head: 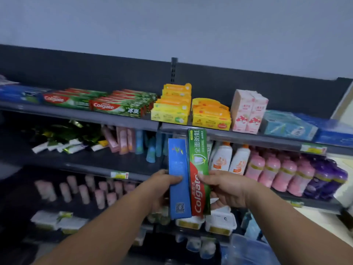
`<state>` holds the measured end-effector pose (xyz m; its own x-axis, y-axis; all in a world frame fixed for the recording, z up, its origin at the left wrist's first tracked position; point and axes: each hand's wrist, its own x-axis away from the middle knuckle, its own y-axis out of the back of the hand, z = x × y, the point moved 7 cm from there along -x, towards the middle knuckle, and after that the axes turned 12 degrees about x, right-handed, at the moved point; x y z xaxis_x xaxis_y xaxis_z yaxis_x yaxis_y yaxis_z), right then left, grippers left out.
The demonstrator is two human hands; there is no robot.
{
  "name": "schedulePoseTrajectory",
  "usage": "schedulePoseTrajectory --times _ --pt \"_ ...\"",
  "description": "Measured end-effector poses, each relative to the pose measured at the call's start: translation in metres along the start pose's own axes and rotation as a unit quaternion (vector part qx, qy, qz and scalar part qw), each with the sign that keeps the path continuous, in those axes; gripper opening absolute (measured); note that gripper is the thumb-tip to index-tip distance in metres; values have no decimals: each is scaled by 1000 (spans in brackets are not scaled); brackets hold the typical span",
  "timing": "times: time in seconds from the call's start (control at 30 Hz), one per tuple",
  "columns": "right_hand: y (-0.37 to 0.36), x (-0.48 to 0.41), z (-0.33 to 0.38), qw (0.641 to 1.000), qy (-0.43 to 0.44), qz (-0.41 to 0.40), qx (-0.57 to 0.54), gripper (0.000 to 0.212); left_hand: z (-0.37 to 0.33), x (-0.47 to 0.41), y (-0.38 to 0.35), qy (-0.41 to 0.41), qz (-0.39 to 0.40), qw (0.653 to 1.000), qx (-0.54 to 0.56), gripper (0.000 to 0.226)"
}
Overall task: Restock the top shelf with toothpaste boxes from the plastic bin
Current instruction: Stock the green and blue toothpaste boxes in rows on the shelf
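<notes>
I'm holding my left hand (162, 185) fingers clamped on the blue box (179, 178), right hand (227, 188) fingers clamped on the green box (198, 169), below the top shelf (114, 119) front edge.

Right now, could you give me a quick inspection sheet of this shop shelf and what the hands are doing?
Surface: dark metal top shelf, mostly stocked.
Job's things: blue toothpaste box and green-and-red Colgate box, held upright below the shelf edge; pale plastic bin, bottom right.
Clutter: yellow and orange cartons, pink-and-white cartons.
Fingers: left hand grips the blue box; right hand grips the Colgate box.
Cables: nothing seen.
Surroundings: pink bottles on a lower shelf, grey wall.
</notes>
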<state>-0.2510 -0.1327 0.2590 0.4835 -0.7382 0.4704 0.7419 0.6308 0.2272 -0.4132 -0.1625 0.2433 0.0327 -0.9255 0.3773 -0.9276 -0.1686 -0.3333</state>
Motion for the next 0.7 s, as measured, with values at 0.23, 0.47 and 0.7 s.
schedulePoseTrajectory --times 0.23,0.47,0.7 --pt "-90 -35 97 994 102 -11 42 37 -60 44 106 -52 -31 998 7 34" --pt "-156 -66 171 984 143 -16 109 43 -96 71 192 -63 -76 995 11 26" --pt "-179 -101 241 977 208 9 -35 35 -150 67 245 -101 -114 974 171 17"
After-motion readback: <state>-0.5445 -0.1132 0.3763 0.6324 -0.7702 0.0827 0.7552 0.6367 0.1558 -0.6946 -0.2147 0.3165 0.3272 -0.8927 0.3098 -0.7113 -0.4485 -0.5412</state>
